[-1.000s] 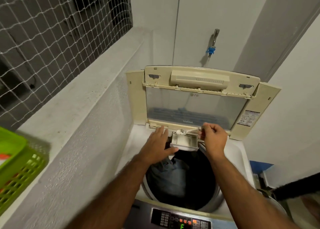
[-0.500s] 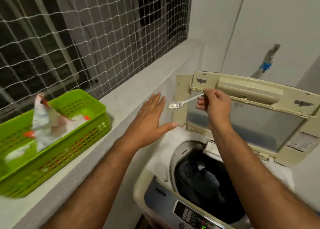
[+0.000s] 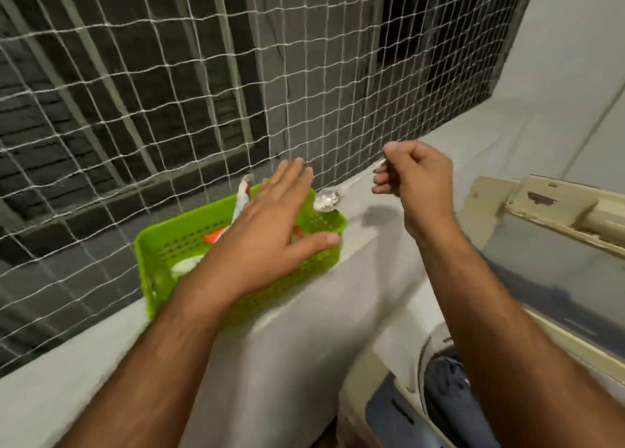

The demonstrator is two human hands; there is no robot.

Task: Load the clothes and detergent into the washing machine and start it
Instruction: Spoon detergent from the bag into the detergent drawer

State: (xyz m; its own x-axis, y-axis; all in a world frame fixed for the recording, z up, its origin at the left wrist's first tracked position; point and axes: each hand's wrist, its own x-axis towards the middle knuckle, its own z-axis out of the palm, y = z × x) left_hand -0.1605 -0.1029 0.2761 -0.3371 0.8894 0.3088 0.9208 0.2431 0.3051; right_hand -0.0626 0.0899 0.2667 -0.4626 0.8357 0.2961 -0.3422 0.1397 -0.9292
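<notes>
My right hand [image 3: 417,183] is closed, thumb and fingers pinched on the handle of a metal spoon [image 3: 327,198]. The bowl points left and hangs over the far right corner of the green basket [image 3: 176,244]; a whitish residue shows in the bowl. My left hand [image 3: 270,231] is flat and spread, fingers apart, gripping nothing, palm down over the basket; I cannot tell whether it touches the rim. Under it lies a white and orange packet [image 3: 242,197], one end sticking up past my fingers. Its print is too blurred to read.

The basket sits on the grey ledge [image 3: 372,244] in front of the netted window [image 3: 203,75]. At lower right is the washing machine [image 3: 389,407], lid [image 3: 548,210] raised, dark clothes [image 3: 449,386] in the drum. No writing on the machine is legible from here.

Against half a second back: the view has swung left, the basket is now central and the machine pushed to the edge. My left hand has gone from the air beside the lid to above the basket. The spoon has travelled from in front of the lid out to the basket's corner, same pinch.
</notes>
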